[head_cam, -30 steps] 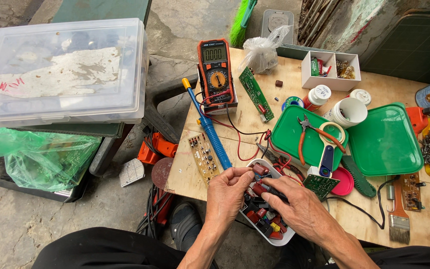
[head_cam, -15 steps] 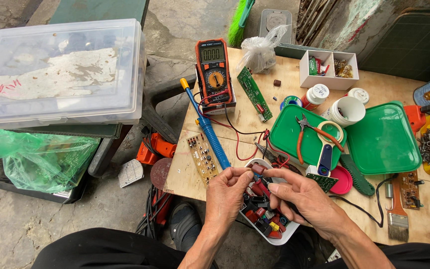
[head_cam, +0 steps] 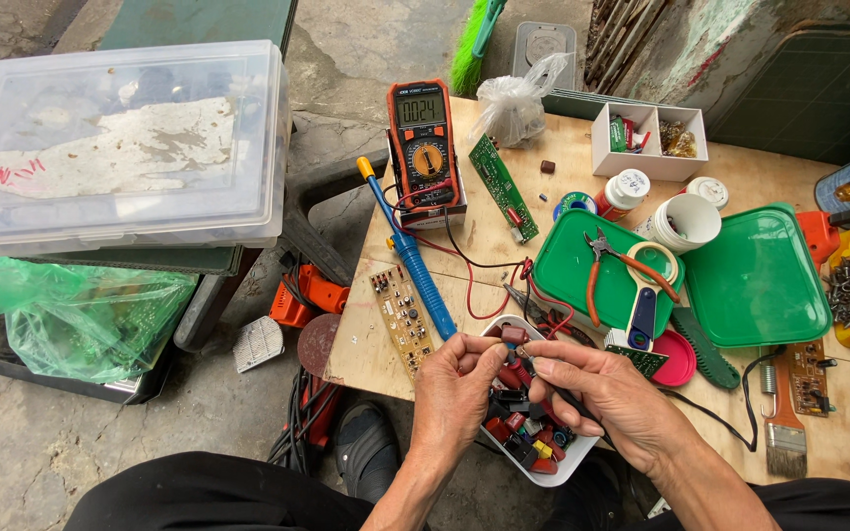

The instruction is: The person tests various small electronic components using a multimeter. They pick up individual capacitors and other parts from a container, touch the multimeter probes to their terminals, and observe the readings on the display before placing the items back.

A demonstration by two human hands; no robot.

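Centrally, a small dark-red block-shaped component (head_cam: 515, 335) was pinched between the fingertips of both hands, just above the near edge of the pale wooden surface (head_cam: 582, 187). The left hand (head_cam: 456, 388) was closed narrowly on it, thumb and forefinger meeting at its left end, while the right hand (head_cam: 610, 396) was closed on its right end, fingers curled, with a thin dark probe lying along the palm; whether the probe tip touched the component could not be told. Directly beneath the component, a small white plastic tray (head_cam: 571, 464) of mixed red, black and yellow parts was seen at the surface's front edge, partly hidden by the hands.

Just left of the left hand, a tan printed circuit board (head_cam: 402, 317) lay flat, and a blue-handled soldering iron with a yellow tip end (head_cam: 408, 254) was laid diagonally beside it. Further back, an orange and black digital multimeter (head_cam: 424, 149) was propped, its red and black leads trailing toward the hands. A narrow green circuit board (head_cam: 503, 187) lay to its right. Near the right hand, a green plastic lid (head_cam: 571, 270) carried orange-handled pliers (head_cam: 614, 262), with a second green plastic lid (head_cam: 758, 280) beside it. Off the surface, to the left, a clear plastic lidded box (head_cam: 120, 147) was stacked above a green plastic bag (head_cam: 81, 315).
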